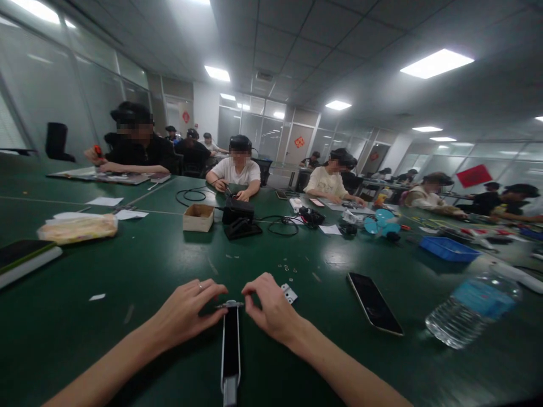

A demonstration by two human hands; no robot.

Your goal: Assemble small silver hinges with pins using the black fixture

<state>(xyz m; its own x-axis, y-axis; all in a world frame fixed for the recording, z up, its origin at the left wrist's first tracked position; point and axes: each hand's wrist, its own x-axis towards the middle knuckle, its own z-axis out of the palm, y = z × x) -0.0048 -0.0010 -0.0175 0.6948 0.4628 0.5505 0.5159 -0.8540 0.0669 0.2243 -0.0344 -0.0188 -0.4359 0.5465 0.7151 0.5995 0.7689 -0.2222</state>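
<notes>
A long, narrow tool with a dark middle and light metal edges [231, 345] lies on the green table, pointing away from me. At its far end is a small metal piece [231, 304]. My left hand [186, 311] is at the left of this piece, thumb and forefinger bent round its left end. On the other side my right hand [271, 311] is curled, its fingertips close to the piece's right end. Whether either hand grips it is too small to tell. A small white plate with holes [289, 293] lies just beyond my right hand, with several tiny metal parts [287, 268] farther off.
To the right lie a black phone [375, 303] and a water bottle [473, 308]. Farther back are a cardboard box [198, 218], a black device [238, 215], cables and a blue tray [449, 249]. Several people sit across the green table [161, 265].
</notes>
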